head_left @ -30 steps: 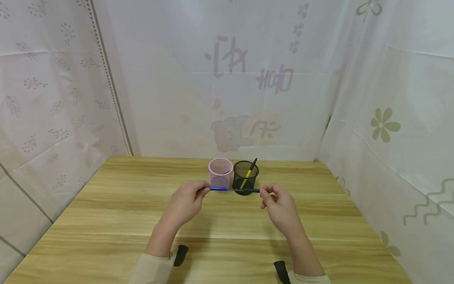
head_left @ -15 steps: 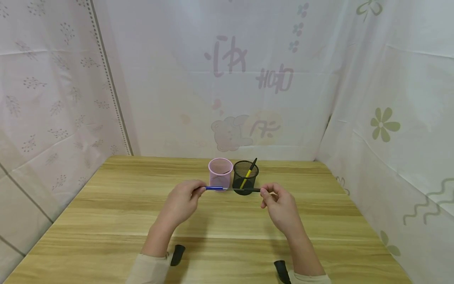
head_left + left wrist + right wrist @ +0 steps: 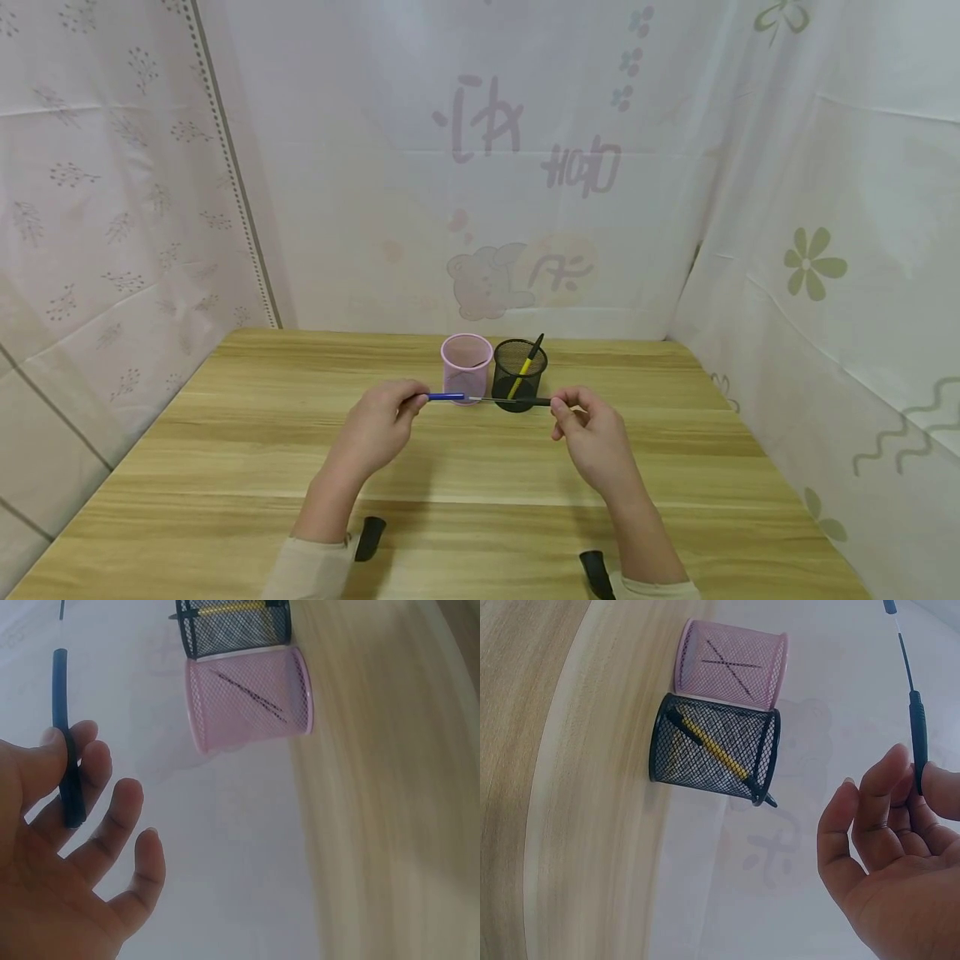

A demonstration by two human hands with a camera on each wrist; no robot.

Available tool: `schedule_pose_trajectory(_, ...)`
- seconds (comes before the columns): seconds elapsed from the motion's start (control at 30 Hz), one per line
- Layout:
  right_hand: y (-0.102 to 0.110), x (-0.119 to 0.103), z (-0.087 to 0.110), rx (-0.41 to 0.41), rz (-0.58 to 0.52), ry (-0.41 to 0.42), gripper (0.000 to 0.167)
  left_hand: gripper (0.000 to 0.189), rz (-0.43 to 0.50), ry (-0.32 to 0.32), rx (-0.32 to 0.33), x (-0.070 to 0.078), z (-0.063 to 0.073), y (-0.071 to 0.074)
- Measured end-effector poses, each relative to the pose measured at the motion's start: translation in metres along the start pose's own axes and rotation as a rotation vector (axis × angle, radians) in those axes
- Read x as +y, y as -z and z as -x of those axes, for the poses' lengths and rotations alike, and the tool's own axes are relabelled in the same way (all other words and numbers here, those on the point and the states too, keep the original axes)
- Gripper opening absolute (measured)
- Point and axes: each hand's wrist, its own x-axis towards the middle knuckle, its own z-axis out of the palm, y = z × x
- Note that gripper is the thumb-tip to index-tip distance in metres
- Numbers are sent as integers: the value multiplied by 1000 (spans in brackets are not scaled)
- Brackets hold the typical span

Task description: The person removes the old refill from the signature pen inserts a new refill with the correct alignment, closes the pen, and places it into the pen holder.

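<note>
In the head view, my left hand [image 3: 377, 427] pinches a blue pen barrel [image 3: 447, 397] between thumb and forefinger. The other left fingers lie loosely bent in the left wrist view. My right hand [image 3: 596, 446] pinches the black ridged pen section [image 3: 918, 724]. A thin refill [image 3: 906, 664] runs from it toward the barrel, dark along most of its length and pale near the barrel. Whether the pale end is still inside the barrel I cannot tell. Barrel and refill lie in one level line in front of two mesh cups.
A pink mesh pen cup [image 3: 217, 712] holds thin dark sticks [image 3: 731, 664]. Touching or close beside it is a black mesh pen cup [image 3: 705, 774], with a yellow-and-black pen [image 3: 527, 365] leaning inside. Both stand on the wooden table [image 3: 247, 433], before a printed curtain [image 3: 360, 208].
My left hand has moved a little to the left with the blue barrel, widening the distance to the black section. My right hand has stayed almost still.
</note>
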Motion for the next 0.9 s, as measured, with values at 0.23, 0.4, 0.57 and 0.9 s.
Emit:
schedule_pose_trajectory(0.23, 0, 0, 0, 0, 10, 2, 16, 13, -17, 3, 2, -4, 3, -1)
schedule_pose_trajectory(0.4, 0, 0, 1, 0, 1, -4, 16, 14, -13, 35, -13, -7, 5, -3)
schedule_pose_trajectory(0.57, 0, 0, 1, 2, 0, -4, 15, 14, -15, 51, -25, -10, 7, -4)
schedule_pose_trajectory(0.9, -1, 2, 1, -1, 12, -5, 13, 14, -32, 65, -41, -17, 9, -8)
